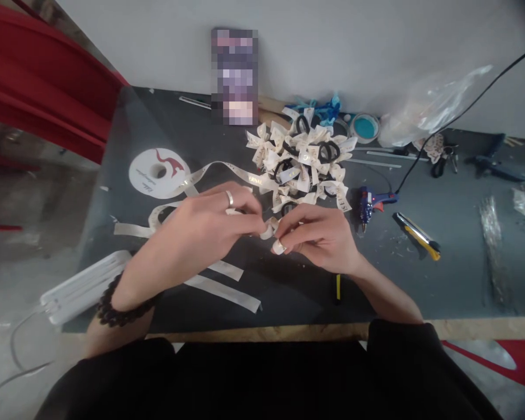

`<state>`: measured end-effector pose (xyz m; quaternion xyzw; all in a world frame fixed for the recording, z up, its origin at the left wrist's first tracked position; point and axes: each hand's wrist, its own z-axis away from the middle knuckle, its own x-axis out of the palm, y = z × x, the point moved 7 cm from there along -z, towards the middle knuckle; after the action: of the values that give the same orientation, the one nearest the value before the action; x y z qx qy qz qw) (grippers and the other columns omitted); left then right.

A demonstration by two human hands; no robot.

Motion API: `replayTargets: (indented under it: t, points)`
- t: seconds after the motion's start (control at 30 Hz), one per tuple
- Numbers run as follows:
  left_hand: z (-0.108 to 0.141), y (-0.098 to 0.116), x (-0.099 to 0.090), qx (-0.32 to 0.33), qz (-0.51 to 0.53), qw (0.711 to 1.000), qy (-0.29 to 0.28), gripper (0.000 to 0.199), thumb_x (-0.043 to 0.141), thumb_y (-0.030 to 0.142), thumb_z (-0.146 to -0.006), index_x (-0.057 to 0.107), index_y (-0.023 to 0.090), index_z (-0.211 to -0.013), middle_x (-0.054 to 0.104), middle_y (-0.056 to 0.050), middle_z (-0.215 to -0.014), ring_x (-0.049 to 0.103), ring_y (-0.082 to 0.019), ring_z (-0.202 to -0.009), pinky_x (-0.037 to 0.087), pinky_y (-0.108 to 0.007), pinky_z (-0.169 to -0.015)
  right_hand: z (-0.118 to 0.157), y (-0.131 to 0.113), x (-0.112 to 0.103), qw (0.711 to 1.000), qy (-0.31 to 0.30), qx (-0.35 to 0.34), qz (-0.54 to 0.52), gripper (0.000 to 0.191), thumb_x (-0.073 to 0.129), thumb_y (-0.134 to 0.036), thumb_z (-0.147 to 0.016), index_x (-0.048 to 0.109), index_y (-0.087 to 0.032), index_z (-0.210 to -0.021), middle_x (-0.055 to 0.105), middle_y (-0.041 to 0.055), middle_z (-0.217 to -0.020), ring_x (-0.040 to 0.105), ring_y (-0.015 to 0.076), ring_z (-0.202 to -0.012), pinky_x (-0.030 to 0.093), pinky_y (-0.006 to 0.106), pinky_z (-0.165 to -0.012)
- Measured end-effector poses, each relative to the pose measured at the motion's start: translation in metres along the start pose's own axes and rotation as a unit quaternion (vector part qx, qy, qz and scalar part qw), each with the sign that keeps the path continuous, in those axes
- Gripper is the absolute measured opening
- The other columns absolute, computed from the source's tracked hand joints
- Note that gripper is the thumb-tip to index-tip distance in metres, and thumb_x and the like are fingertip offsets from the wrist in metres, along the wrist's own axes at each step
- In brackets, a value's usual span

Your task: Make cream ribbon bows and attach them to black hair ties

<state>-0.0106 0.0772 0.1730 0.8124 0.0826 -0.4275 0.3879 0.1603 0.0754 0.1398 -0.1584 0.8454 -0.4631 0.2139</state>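
Note:
My left hand (221, 224), with a ring on one finger, pinches one side of a cream ribbon piece (269, 227) above the table. On the other side, the fingers of my right hand (317, 236) are closed on the same ribbon, which looks curled into a loop between the fingertips. Just beyond my hands lies a pile of cream ribbon bows (306, 157) with black hair ties among them. Printed ribbon runs from a white spool (157, 173) toward the pile. Cut ribbon strips (225, 293) lie beneath and beside my left forearm.
To the right are a blue glue gun (370, 204) with a cord and a yellow box cutter (417, 236). A white power strip (87, 286) sits at the left edge. An upright pixelated object (235, 76), an open teal tin (365, 127) and a plastic bag (420, 116) stand along the wall.

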Motion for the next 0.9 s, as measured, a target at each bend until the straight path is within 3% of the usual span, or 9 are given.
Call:
replayTargets:
  t: [0.1,0.23,0.33,0.43,0.6,0.73,0.9]
  points:
    - [0.001,-0.006,-0.008,-0.021,0.039,0.998,0.038,0.026,0.065,0.01,-0.096,0.08,0.028,-0.087,0.078,0.0,-0.093,0.072,-0.015,-0.077,0.052,-0.025,-0.067,0.001,0.002,0.0,1.0,0.004,0.01,-0.016,0.023,0.071,-0.002,-0.095,0.083,-0.021,-0.093,0.08,0.0056,-0.098,0.076,0.0121,-0.081,0.063,0.026,-0.071]
    - [0.0,-0.017,-0.009,-0.09,0.116,0.988,0.047,0.013,0.077,0.02,-0.094,0.084,0.031,-0.095,0.079,0.002,-0.08,0.074,-0.017,-0.071,0.054,-0.025,-0.064,0.002,0.002,-0.003,0.999,0.017,0.007,-0.05,0.02,0.075,-0.003,-0.093,0.084,-0.021,-0.092,0.08,0.0054,-0.097,0.075,0.011,-0.077,0.063,0.025,-0.07]
    - [-0.001,-0.023,-0.008,-0.106,0.174,0.978,0.041,0.008,0.081,0.021,-0.091,0.084,0.029,-0.091,0.079,0.001,-0.081,0.073,-0.016,-0.072,0.056,-0.026,-0.066,0.002,0.002,-0.007,0.997,0.036,0.007,-0.063,0.02,0.077,-0.004,-0.092,0.085,-0.022,-0.094,0.08,0.0052,-0.098,0.075,0.0113,-0.079,0.063,0.024,-0.072]
    - [-0.001,-0.029,-0.006,-0.114,0.293,0.949,0.036,0.009,0.083,0.02,-0.089,0.084,0.029,-0.09,0.08,-0.002,-0.087,0.075,-0.018,-0.081,0.061,-0.027,-0.07,0.003,0.006,-0.009,0.994,0.056,0.03,-0.092,0.02,0.079,-0.007,-0.092,0.087,-0.025,-0.096,0.08,0.0043,-0.099,0.074,0.011,-0.077,0.063,0.024,-0.071]
    - [-0.005,-0.031,0.002,-0.118,0.445,0.887,0.032,0.009,0.091,0.022,-0.083,0.085,0.027,-0.081,0.081,-0.007,-0.125,0.078,-0.027,-0.118,0.069,-0.033,-0.089,0.005,0.016,-0.006,0.979,0.077,0.069,-0.176,0.017,0.085,-0.013,-0.089,0.089,-0.027,-0.098,0.08,0.0026,-0.095,0.076,0.0104,-0.077,0.063,0.022,-0.072]
    - [-0.009,-0.026,0.013,-0.107,0.501,0.859,0.002,0.008,0.09,0.022,-0.085,0.084,0.026,-0.083,0.086,-0.006,-0.104,0.083,-0.026,-0.098,0.07,-0.037,-0.089,0.005,0.021,-0.004,0.973,0.078,0.093,-0.195,0.01,0.089,-0.022,-0.088,0.089,-0.027,-0.096,0.082,0.0041,-0.095,0.077,0.0131,-0.081,0.063,0.025,-0.074]
    - [-0.011,-0.028,0.015,-0.07,0.506,0.859,0.043,0.009,0.09,0.028,-0.087,0.082,0.026,-0.083,0.082,-0.004,-0.079,0.079,-0.021,-0.074,0.068,-0.039,-0.085,0.004,0.021,-0.003,0.967,0.072,0.079,-0.23,0.015,0.087,-0.022,-0.089,0.089,-0.028,-0.103,0.084,0.0049,-0.098,0.077,0.0128,-0.077,0.062,0.024,-0.07]
